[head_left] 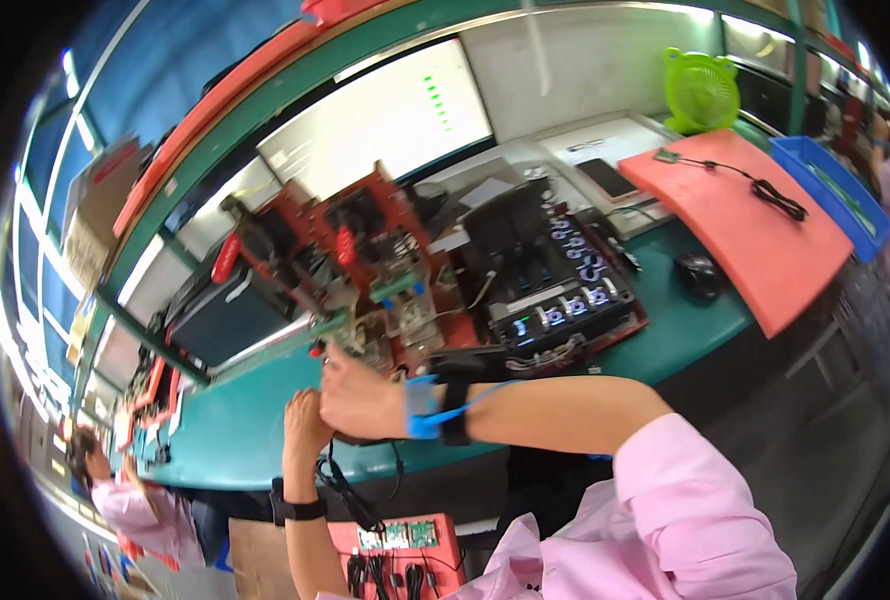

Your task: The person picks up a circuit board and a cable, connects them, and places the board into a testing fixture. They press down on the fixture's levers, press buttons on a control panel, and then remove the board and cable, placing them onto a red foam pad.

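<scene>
My right hand (360,398) is curled against the front edge of a red test fixture (365,255), just below a green circuit board (337,322). What its fingers grip is hidden. A blue wrist strap (422,407) circles that wrist, above a pink sleeve. Touching it on the left, my left hand (305,422) is closed, with a black band on its wrist. A black cable (343,485) hangs in a loop from under both hands.
A black unit with lit displays (555,290) sits right of the fixture on the green bench (235,440). Further right lie a black mouse (698,274), a red tray (755,215) and a blue bin (830,190). Below me is a red tray of circuit boards (405,540). Another person works at far left.
</scene>
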A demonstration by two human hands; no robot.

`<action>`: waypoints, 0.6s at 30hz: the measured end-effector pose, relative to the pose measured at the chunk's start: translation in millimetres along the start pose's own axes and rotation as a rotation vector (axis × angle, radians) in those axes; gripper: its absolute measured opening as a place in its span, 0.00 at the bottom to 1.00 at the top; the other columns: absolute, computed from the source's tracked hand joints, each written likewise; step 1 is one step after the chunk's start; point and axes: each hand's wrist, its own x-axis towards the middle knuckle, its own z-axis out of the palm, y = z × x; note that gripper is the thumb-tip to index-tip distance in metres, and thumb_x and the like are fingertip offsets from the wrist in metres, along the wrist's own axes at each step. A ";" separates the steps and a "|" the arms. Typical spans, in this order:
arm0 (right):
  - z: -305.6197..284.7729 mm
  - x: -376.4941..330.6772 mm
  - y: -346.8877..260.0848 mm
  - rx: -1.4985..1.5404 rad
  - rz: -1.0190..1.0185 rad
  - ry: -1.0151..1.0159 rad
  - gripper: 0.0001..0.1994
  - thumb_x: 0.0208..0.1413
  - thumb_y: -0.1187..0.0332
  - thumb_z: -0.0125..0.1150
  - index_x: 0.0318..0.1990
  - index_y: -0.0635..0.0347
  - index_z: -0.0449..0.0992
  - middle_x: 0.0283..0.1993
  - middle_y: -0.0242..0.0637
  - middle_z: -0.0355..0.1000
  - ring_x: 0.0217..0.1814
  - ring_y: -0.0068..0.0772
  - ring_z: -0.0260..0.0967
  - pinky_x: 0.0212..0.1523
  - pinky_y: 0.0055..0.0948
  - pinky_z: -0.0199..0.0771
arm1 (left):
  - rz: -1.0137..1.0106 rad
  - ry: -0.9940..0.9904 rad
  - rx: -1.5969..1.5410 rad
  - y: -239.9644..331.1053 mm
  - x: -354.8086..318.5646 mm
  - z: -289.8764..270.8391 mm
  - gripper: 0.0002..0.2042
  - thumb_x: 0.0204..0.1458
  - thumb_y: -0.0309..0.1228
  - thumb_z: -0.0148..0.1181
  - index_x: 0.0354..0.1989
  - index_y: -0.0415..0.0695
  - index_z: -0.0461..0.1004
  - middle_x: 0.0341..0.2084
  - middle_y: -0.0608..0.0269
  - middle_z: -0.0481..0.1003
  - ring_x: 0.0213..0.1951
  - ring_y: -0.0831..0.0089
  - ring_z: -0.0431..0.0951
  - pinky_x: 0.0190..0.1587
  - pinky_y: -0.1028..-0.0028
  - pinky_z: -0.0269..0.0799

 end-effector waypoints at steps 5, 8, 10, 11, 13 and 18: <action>45.4 14.7 -7.2 -0.173 0.027 0.055 0.08 0.41 0.66 0.50 0.19 0.52 0.76 0.24 0.34 0.68 0.38 0.35 0.63 0.54 0.56 0.43 | -0.087 0.010 -0.047 -3.5 -3.6 5.8 0.10 0.36 0.29 0.55 0.29 0.40 0.69 0.28 0.52 0.70 0.36 0.54 0.67 0.37 0.63 0.62; 55.3 18.6 -6.6 -0.084 0.005 -0.047 0.08 0.41 0.66 0.50 0.20 0.53 0.76 0.27 0.34 0.67 0.39 0.34 0.62 0.55 0.58 0.41 | 0.052 0.087 -0.081 7.1 -2.2 2.2 0.10 0.35 0.29 0.56 0.27 0.41 0.66 0.30 0.58 0.69 0.37 0.57 0.67 0.37 0.65 0.60; 62.3 13.5 -2.5 -0.024 0.035 -0.052 0.08 0.41 0.66 0.50 0.20 0.53 0.76 0.26 0.33 0.67 0.39 0.34 0.61 0.55 0.59 0.41 | 0.046 0.057 -0.124 16.0 1.9 -8.7 0.10 0.35 0.29 0.56 0.27 0.41 0.67 0.31 0.57 0.68 0.38 0.57 0.67 0.37 0.65 0.60; 66.1 11.9 -1.9 0.007 0.050 -0.057 0.08 0.41 0.66 0.50 0.20 0.53 0.76 0.25 0.33 0.67 0.39 0.33 0.61 0.54 0.59 0.42 | 0.051 0.023 -0.173 20.0 5.5 -14.4 0.10 0.34 0.29 0.56 0.27 0.41 0.67 0.31 0.57 0.68 0.38 0.57 0.66 0.38 0.65 0.59; 66.6 10.7 -4.8 0.021 0.044 -0.037 0.08 0.41 0.66 0.50 0.19 0.53 0.76 0.25 0.32 0.66 0.39 0.33 0.61 0.54 0.59 0.42 | 0.047 -0.011 -0.220 17.9 6.6 -20.7 0.10 0.34 0.29 0.55 0.27 0.40 0.67 0.32 0.57 0.68 0.38 0.57 0.66 0.38 0.65 0.59; 68.0 11.7 -7.3 0.052 0.049 0.013 0.08 0.41 0.67 0.50 0.18 0.54 0.75 0.22 0.31 0.64 0.39 0.31 0.60 0.52 0.57 0.45 | -0.028 -0.132 -0.259 11.9 10.8 -25.0 0.08 0.35 0.28 0.54 0.26 0.40 0.69 0.30 0.54 0.70 0.38 0.55 0.67 0.37 0.64 0.60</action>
